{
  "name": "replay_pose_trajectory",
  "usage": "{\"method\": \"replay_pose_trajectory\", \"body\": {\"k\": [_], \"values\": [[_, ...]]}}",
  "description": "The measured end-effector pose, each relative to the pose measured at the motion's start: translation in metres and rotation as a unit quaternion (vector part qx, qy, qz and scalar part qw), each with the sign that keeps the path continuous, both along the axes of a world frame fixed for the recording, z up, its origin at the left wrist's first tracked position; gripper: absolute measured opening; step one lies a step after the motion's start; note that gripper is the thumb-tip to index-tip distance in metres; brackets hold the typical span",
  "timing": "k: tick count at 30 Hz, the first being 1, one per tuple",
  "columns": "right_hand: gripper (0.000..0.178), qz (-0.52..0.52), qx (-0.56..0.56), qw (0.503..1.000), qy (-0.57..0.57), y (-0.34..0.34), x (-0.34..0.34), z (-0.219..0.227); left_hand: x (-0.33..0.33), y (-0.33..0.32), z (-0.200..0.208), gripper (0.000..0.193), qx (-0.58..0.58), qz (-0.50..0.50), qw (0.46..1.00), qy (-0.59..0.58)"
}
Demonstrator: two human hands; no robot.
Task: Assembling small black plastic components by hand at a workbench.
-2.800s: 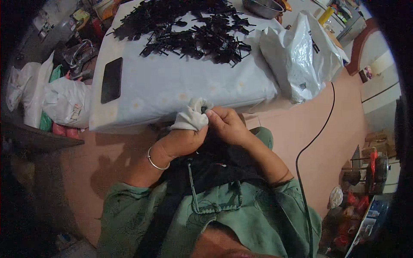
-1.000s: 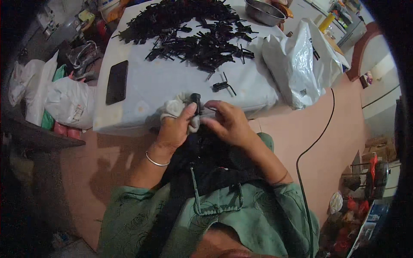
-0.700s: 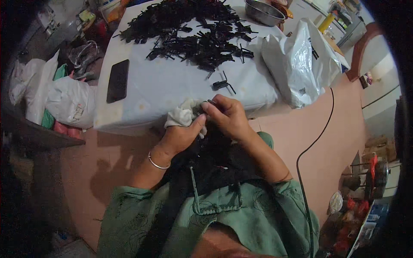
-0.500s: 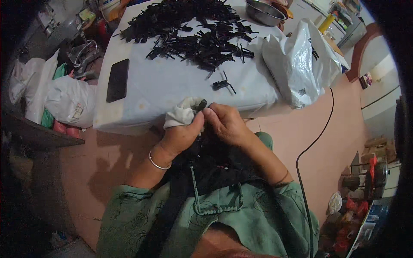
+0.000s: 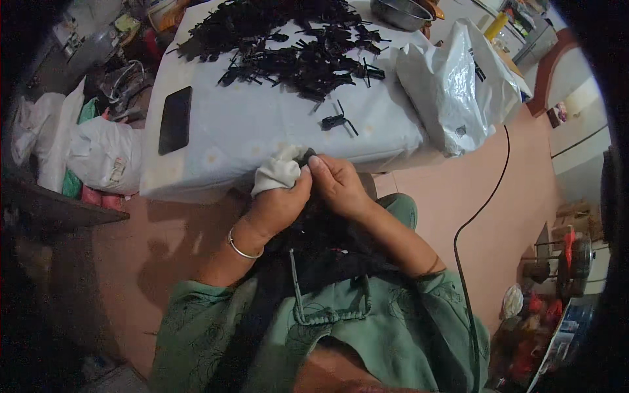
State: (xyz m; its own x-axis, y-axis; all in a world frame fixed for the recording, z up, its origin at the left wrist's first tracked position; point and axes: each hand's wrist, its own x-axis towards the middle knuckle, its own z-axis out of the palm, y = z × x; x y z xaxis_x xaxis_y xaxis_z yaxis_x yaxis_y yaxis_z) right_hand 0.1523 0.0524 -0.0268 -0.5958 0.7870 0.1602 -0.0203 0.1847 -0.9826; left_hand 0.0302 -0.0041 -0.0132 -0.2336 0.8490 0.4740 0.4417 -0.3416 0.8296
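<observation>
My left hand (image 5: 282, 206) is closed around a bunched white cloth (image 5: 278, 171), just off the table's near edge. A small black piece (image 5: 308, 155) shows between the cloth and my right hand (image 5: 342, 188). The right thumb and fingers pinch that piece against the left fingertips; most of it is hidden. Beyond my hands, one black plastic part (image 5: 334, 122) with thin prongs lies alone on the white-covered table (image 5: 236, 128). A large heap of similar black parts (image 5: 308, 59) spreads across the table's far half.
A dark phone (image 5: 175, 120) lies at the table's left. On the right side stand a white plastic bag (image 5: 445, 92) and, farther back, a metal bowl (image 5: 401, 14). Stuffed white bags (image 5: 105, 147) fill a shelf at left. A black cable (image 5: 481, 223) hangs on the right.
Both hands stay together at nearly the same spot, still pinching the dark piece. The view has shifted slightly; nothing on the table has been moved.
</observation>
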Motion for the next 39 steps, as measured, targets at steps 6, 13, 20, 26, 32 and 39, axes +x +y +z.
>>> {"method": "replay_pose_trajectory", "body": {"k": [6,13,20,26,32,39], "values": [[0.03,0.016,-0.031,0.999,-0.012,-0.003,0.001,0.001,0.003,-0.002,-0.002,0.024,-0.003,0.001,1.0,-0.028],[0.036,0.009,-0.072,0.997,-0.001,-0.001,-0.002,-0.013,0.0,-0.006,0.001,0.02,-0.044,0.011,0.998,0.041],[0.033,0.079,-0.101,0.991,-0.036,0.0,0.01,-0.01,-0.007,-0.003,-0.007,0.016,-0.124,-0.049,0.988,-0.08],[0.032,0.08,-0.085,0.993,0.004,0.002,0.009,-0.008,0.002,-0.004,0.001,0.018,-0.137,-0.041,0.98,-0.139],[0.031,0.075,-0.099,0.992,-0.031,-0.001,0.007,-0.013,-0.003,-0.003,0.001,0.025,0.007,0.003,0.986,0.164],[0.032,-0.003,-0.069,0.997,0.033,-0.009,-0.005,-0.021,-0.002,-0.001,-0.014,0.027,0.047,0.008,0.989,0.141]]}}
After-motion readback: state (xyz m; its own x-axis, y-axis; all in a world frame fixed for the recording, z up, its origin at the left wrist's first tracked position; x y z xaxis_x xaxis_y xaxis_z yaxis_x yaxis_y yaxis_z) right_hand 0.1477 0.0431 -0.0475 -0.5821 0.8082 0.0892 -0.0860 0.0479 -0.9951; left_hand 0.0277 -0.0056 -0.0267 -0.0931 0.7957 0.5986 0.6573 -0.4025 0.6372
